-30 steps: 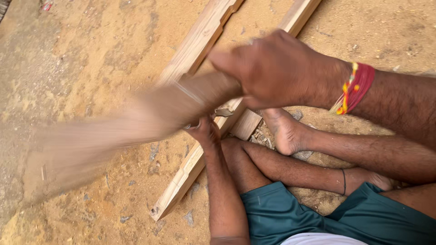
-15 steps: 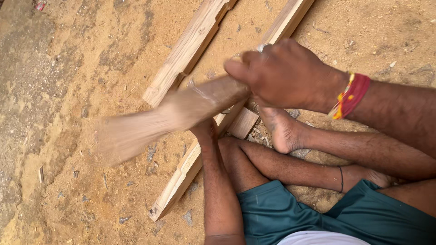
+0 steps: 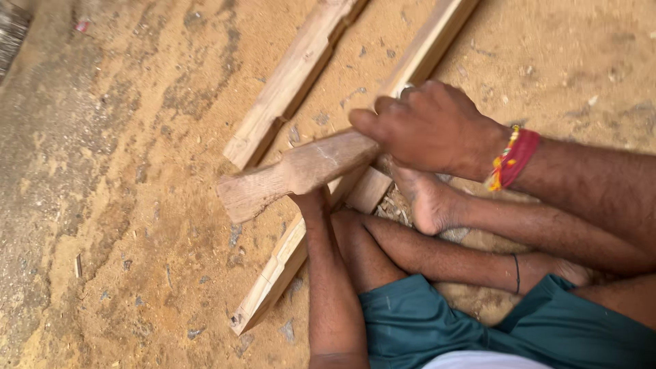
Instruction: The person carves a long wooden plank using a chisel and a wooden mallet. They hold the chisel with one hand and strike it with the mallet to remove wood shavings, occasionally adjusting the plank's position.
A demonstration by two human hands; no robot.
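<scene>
Sandy dirt ground (image 3: 137,225), outdoors by the look of it, daylight.

The ground is loose orange-tan sand, scuffed and lumpy, with wood chips (image 3: 287,330) and little splinters scattered over it. Left of the chips it goes greyer and more packed, a dusty band running up to the top left corner, where a dark edge (image 3: 10,31) of something cuts in, too cropped to tell what. A small red scrap (image 3: 82,26) lies just right of that edge. Light is soft and even, with no hard shadows.
</scene>
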